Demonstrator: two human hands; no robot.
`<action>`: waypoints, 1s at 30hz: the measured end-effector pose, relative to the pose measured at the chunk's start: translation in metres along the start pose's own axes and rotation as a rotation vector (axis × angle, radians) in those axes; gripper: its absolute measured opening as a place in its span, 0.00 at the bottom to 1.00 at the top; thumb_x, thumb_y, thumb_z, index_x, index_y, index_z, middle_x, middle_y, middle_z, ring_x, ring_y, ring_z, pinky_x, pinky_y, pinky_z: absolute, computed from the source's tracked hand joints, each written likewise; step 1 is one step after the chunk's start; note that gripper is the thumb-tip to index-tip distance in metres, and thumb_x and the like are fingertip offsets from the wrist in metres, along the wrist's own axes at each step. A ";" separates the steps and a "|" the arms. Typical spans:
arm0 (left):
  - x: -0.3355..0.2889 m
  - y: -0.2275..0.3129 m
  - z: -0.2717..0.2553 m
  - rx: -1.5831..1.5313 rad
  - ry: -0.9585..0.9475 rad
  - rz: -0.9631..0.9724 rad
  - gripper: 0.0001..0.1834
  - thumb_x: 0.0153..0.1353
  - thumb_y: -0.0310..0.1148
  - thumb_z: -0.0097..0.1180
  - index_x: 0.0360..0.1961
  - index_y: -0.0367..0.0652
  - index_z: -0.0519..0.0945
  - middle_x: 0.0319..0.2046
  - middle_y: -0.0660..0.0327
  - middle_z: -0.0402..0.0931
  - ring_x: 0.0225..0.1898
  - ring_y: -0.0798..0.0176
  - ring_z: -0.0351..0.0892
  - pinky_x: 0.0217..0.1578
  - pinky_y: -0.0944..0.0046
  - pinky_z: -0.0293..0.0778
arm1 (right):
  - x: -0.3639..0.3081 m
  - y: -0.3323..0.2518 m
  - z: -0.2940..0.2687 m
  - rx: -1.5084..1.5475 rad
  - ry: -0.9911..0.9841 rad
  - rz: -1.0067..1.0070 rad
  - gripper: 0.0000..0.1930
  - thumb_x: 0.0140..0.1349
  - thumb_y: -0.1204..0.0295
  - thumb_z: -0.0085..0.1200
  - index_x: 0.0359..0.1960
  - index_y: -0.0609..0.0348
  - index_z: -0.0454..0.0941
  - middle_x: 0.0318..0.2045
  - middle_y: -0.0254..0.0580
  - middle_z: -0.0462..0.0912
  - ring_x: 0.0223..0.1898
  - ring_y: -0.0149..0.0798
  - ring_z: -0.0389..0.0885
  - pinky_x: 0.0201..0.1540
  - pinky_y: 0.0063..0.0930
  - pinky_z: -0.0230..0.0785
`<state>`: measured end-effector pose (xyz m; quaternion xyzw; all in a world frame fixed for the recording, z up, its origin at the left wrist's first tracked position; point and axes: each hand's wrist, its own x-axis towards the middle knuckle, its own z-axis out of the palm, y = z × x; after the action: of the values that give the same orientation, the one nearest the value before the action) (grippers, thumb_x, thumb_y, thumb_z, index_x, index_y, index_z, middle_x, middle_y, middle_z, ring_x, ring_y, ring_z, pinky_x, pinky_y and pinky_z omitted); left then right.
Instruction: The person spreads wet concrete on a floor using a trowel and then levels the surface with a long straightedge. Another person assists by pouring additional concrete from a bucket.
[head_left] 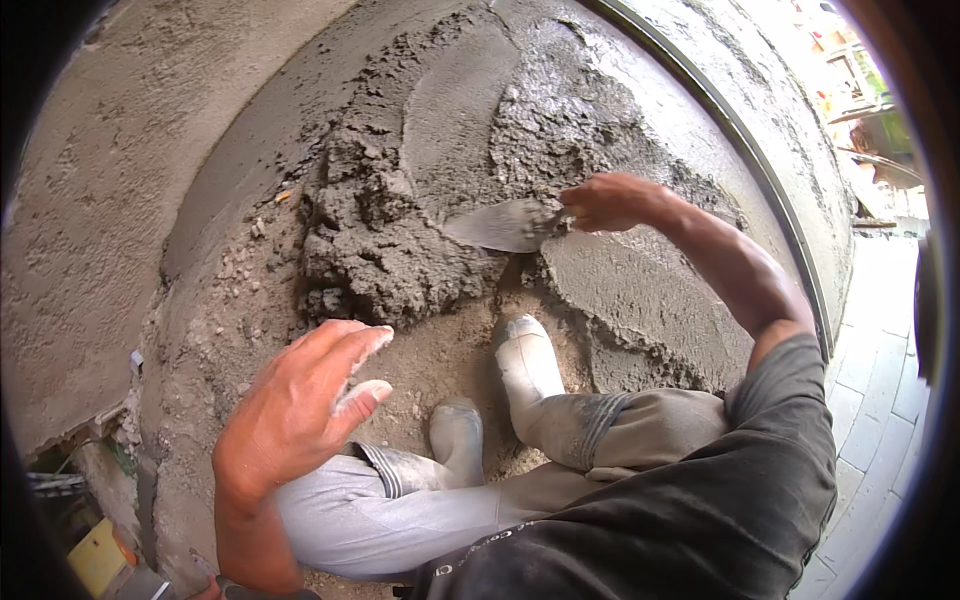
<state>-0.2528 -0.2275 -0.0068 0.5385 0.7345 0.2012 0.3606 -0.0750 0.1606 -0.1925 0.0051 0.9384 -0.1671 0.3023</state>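
A pointed masonry trowel [505,226] is gripped in my right hand [612,203], its blade lying flat against wet grey mortar [385,240]. The blade points to the left, and mortar clings near its handle end. My fingers wrap round the handle and hide most of it. Over my left knee, my left hand [310,400] hovers with nothing in it. Its thumb and fingers are apart and the fingertips are dusted with mortar. Beyond the trowel, a smoothed strip of mortar [455,110] runs between rougher heaps.
A long straight metal edge [725,110] curves along the right side of the mortar. To the left rises a rough plastered wall [110,200]. My white boots [527,358] stand on gritty ground [240,320]. Pale paving [870,400] lies at the far right.
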 end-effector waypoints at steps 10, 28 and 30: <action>-0.015 0.020 0.012 0.028 -0.022 0.108 0.23 0.61 0.37 0.58 0.54 0.35 0.73 0.48 0.49 0.74 0.49 0.46 0.75 0.51 0.54 0.71 | 0.007 -0.133 0.051 0.775 -0.310 0.086 0.38 0.69 0.40 0.29 0.71 0.55 0.53 0.72 0.54 0.49 0.71 0.56 0.52 0.71 0.55 0.50; -0.035 0.022 0.011 0.061 -0.191 0.040 0.23 0.61 0.38 0.57 0.55 0.38 0.73 0.46 0.52 0.74 0.49 0.49 0.74 0.50 0.54 0.70 | 0.071 -0.121 0.021 -0.362 0.249 -0.318 0.09 0.72 0.61 0.44 0.44 0.51 0.67 0.25 0.35 0.76 0.19 0.30 0.72 0.14 0.24 0.64; -0.041 0.020 0.008 0.062 -0.189 0.020 0.23 0.61 0.38 0.57 0.55 0.38 0.73 0.46 0.53 0.73 0.49 0.49 0.74 0.50 0.53 0.70 | 0.114 -0.136 0.029 -0.476 0.364 -0.307 0.08 0.72 0.63 0.42 0.47 0.49 0.64 0.28 0.38 0.73 0.20 0.33 0.73 0.16 0.29 0.65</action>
<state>-0.2270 -0.2599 0.0142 0.5732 0.6977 0.1303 0.4095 -0.1670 0.0124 -0.2369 -0.1771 0.9796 0.0167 0.0936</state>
